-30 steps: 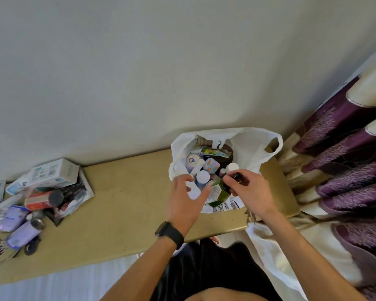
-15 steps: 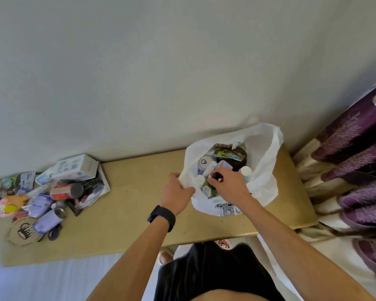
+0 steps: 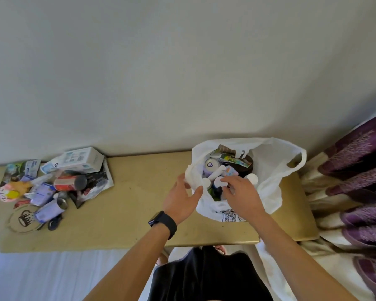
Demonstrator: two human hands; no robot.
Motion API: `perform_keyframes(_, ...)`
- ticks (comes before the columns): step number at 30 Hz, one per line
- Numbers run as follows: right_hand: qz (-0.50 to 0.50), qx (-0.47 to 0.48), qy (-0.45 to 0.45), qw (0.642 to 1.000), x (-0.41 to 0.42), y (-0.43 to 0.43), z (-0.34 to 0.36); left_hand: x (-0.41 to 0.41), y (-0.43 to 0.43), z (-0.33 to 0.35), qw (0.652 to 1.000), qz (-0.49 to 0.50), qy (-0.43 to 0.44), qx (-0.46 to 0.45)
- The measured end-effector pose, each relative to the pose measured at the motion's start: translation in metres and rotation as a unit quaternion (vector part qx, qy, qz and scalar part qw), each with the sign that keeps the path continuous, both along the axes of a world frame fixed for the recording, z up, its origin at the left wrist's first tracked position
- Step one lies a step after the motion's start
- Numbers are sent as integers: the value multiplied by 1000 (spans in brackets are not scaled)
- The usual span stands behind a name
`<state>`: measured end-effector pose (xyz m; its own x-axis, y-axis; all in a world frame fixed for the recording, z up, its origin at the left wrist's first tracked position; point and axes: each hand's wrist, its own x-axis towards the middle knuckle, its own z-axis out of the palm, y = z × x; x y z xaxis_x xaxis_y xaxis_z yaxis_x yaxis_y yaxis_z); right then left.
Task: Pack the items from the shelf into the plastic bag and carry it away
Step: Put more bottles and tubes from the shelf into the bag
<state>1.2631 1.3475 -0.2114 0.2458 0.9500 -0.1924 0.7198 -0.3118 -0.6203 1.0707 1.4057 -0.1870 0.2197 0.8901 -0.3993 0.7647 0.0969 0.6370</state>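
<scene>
On shelf (image 3: 135,213) left end: items pile (image 3: 52,187). Centre: left hand (image 3: 180,198), grip pinching plastic bag (image 3: 271,170) left rim. Bag upright at shelf right end, holding bottles. Then right hand (image 3: 241,194), fingers inside bag mouth; grip state cannot tell. Far right: curtain (image 3: 360,170).

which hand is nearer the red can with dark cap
Left. Left hand pinches the white plastic bag's rim, right of the red cylindrical can; right hand farther, inside it.
</scene>
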Motion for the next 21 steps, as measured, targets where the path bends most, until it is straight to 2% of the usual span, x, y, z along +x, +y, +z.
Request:
perform_keyframes(3, -46, 79, 2, 996, 0, -18, 18, -25, -6, -10, 997, -63, 48, -3)
perform_keyframes(5, -43, 123, -6, 991, -9, -29, 29, -48, -10, -19, 992, -93, 90, 0)
perform_keyframes(10, 45, 187, -32, 981, -56, -38, 33, -113, -25, -43, 980, -100, 168, -21)
perform_keyframes(15, 198, 94, -65, 974, -130, -23, 6, -186, -38, -61, 978, -55, 192, -64)
perform_keyframes(21, 343, -6, -72, 937, -243, 19, -18, -290, -36, -80, 976, 28, 190, -99)
